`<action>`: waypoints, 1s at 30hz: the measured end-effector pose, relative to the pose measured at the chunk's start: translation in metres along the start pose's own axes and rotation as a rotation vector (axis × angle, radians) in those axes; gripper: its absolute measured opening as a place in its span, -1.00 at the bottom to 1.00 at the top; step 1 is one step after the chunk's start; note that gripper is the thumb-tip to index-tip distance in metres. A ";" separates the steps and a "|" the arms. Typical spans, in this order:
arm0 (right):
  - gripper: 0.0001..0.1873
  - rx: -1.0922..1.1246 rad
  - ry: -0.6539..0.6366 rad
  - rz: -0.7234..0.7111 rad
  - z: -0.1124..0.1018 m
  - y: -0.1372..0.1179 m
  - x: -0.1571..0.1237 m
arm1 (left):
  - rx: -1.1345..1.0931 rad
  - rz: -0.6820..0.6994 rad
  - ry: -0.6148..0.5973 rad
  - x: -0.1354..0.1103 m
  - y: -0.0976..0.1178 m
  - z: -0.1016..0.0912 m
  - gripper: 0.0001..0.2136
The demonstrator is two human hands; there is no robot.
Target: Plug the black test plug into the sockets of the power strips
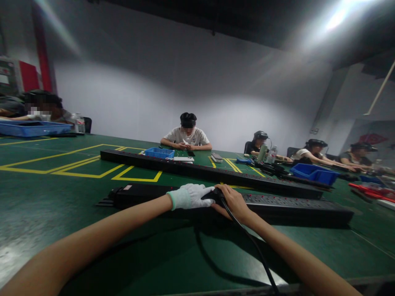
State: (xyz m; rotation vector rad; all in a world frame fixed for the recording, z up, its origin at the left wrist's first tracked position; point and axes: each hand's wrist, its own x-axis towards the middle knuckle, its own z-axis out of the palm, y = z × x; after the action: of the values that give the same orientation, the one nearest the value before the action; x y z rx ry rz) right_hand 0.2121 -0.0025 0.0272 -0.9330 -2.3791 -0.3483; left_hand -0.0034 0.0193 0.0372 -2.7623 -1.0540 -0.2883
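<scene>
A long black power strip with rows of sockets and small red dots lies across the green table in front of me. Over its middle, my left hand, in a white glove, has its thumb and forefinger around a black plug. My right hand is bare and closes on the same plug from the right. A black cable runs from the plug down toward the table's near edge. Whether the plug sits fully in a socket is hidden by my fingers.
A second long black strip lies just beyond. Farther off are a small blue tray, a larger blue bin and a blue tray. Yellow tape marks the table. Several people sit around it.
</scene>
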 end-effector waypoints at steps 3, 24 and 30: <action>-0.53 0.017 -0.025 -0.023 -0.002 0.000 0.000 | 0.003 -0.013 -0.011 -0.001 0.001 -0.001 -0.39; -0.54 0.019 0.004 -0.013 0.003 0.002 -0.001 | 0.029 -0.004 0.004 -0.001 0.001 0.000 -0.40; -0.54 0.014 0.005 0.012 0.004 0.002 -0.002 | 0.019 -0.015 -0.011 0.000 0.001 -0.002 -0.41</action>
State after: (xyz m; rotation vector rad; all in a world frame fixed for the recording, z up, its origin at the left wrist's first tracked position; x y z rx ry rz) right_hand 0.2128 -0.0005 0.0234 -0.9385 -2.3678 -0.3280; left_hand -0.0029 0.0177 0.0385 -2.7432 -1.0751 -0.2641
